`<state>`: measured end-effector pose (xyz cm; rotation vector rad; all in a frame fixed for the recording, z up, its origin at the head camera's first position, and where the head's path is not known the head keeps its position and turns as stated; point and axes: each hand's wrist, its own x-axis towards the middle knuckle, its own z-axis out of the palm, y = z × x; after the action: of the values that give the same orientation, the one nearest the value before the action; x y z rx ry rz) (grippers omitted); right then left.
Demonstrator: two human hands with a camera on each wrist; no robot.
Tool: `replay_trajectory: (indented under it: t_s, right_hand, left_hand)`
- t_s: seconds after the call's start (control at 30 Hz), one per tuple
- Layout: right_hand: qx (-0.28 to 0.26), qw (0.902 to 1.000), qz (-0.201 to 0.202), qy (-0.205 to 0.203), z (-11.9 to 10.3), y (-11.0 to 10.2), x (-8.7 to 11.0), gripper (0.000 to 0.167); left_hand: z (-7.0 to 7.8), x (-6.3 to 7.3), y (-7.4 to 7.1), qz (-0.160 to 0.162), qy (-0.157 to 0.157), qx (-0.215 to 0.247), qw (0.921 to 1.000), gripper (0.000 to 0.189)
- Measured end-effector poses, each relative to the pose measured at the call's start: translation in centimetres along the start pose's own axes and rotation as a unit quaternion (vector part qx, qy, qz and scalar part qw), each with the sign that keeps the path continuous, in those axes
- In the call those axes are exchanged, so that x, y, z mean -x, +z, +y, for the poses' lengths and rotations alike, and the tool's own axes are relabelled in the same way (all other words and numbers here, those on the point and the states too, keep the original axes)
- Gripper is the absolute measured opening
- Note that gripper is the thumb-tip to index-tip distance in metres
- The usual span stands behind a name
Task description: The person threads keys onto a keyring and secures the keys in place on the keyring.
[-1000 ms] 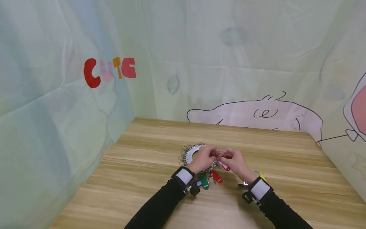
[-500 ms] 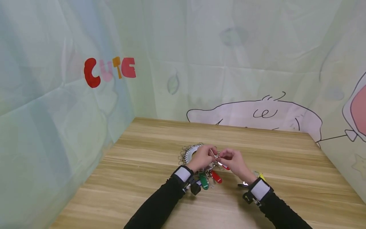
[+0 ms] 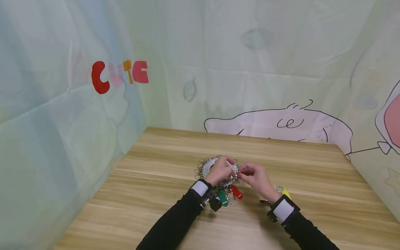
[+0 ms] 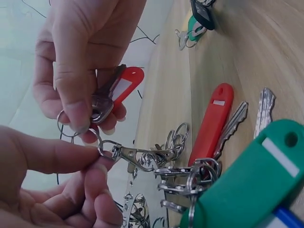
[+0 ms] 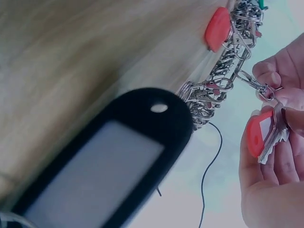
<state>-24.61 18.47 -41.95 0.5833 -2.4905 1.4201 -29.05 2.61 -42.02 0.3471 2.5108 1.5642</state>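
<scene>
Green tag (image 3: 223, 198) lies at six o'clock, and at three the right grip (image 3: 255, 177) is pinched closed on a red-tagged key (image 5: 279, 128) and the left grip (image 3: 220, 171) on a metal clasp (image 4: 127, 154), round the white ring (image 3: 207, 167).

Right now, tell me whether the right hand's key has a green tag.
No, the right hand holds the key with a red tag.
</scene>
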Motion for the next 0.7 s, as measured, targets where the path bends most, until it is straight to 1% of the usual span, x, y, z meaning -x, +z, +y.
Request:
replay_trajectory:
  t_s: [0.17,0.3,0.37,0.43,0.5,0.53,0.57,0.63,0.7]
  right_hand:
    - [0.024,0.9990,0.021,-0.033,2.0,0.6,-0.1,0.006]
    - [0.039,0.9964,0.033,-0.067,2.5,0.8,0.0,0.008]
    - [0.047,0.9947,0.036,-0.084,2.6,0.8,0.0,0.009]
    - [0.051,0.9940,0.033,-0.091,2.6,0.9,0.1,0.010]
    - [0.047,0.9957,0.021,-0.077,2.7,0.8,0.1,0.009]
    - [0.039,0.9974,0.012,-0.059,2.7,0.7,0.1,0.009]
    - [0.027,0.9990,0.000,-0.036,2.8,0.5,0.2,0.009]
    - [-0.013,0.9993,-0.028,0.021,2.8,0.1,0.2,0.018]
    - [-0.054,0.9941,-0.047,0.082,2.8,-0.3,0.2,0.029]
  left_hand:
    - [0.0,-0.2,0.1,0.003,-0.019,0.013,0.9997,0.041]
    - [0.1,-0.3,0.1,0.001,-0.034,0.014,0.9993,0.039]
    - [0.1,-0.3,0.1,0.002,-0.033,0.015,0.9994,0.038]
    - [0.1,-0.4,0.2,0.007,-0.029,0.011,0.9995,0.036]
    - [0.0,-0.5,0.1,0.016,-0.023,0.007,0.9996,0.033]
    - [0.0,-0.5,0.1,0.022,-0.019,0.004,0.9996,0.032]
    - [0.0,-0.5,0.1,0.026,-0.020,0.001,0.9994,0.031]
    - [-0.1,-0.6,0.0,0.034,-0.018,0.000,0.9992,0.029]
    - [-0.1,-0.5,-0.2,0.036,-0.016,0.000,0.9992,0.029]
